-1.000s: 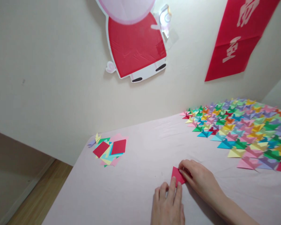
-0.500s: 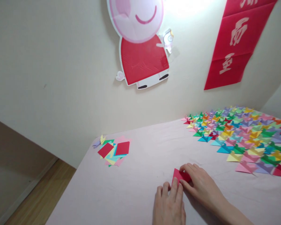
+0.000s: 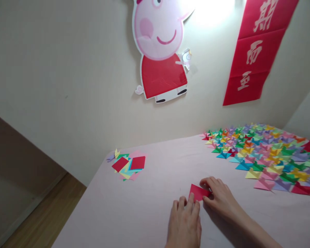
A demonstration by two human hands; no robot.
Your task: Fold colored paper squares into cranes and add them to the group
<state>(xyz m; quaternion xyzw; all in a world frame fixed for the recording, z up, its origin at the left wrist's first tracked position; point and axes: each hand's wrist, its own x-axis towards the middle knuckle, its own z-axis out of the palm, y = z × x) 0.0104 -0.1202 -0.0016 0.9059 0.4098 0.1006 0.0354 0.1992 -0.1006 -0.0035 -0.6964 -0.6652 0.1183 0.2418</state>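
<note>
A small sheet of red origami paper (image 3: 196,192) lies on the pale pink tablecloth in front of me. My left hand (image 3: 185,218) rests on the cloth with its fingertips pressing the paper's lower left edge down. From the right, my right hand (image 3: 217,194) pinches the sheet's right corner between thumb and fingers. That corner is partly hidden by the fingers, so I cannot tell how it is folded there.
Rows of folded paper birds (image 3: 268,162) in many colours spread over the right side of the table. Loose square sheets (image 3: 138,163) lie in a pile at the back left, beside two small folded pieces (image 3: 113,155). A wall with a pig cutout (image 3: 164,74) and red banner (image 3: 251,55) stands behind.
My right hand's thumb and fingers have shifted out to the right corner, uncovering more of the red paper. My left fingers stay on its lower left edge. The camera view has tilted up slightly.
</note>
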